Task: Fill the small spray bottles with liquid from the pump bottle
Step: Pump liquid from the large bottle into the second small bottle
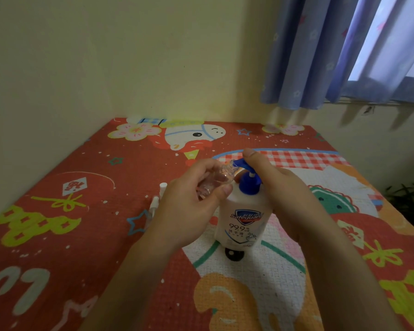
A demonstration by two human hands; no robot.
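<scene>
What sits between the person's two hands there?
In the head view, the pump bottle stands between the left hand and right hand. The left holds a small clear spray bottle at the blue nozzle.

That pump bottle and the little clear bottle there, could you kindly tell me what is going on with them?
A person is filling a small clear spray bottle from the white pump bottle. The left hand holds the small bottle tilted, its open neck at the blue pump spout. The right hand rests on the pump head, thumb on top. White spray tops lie on the patterned mat to the left.
</scene>
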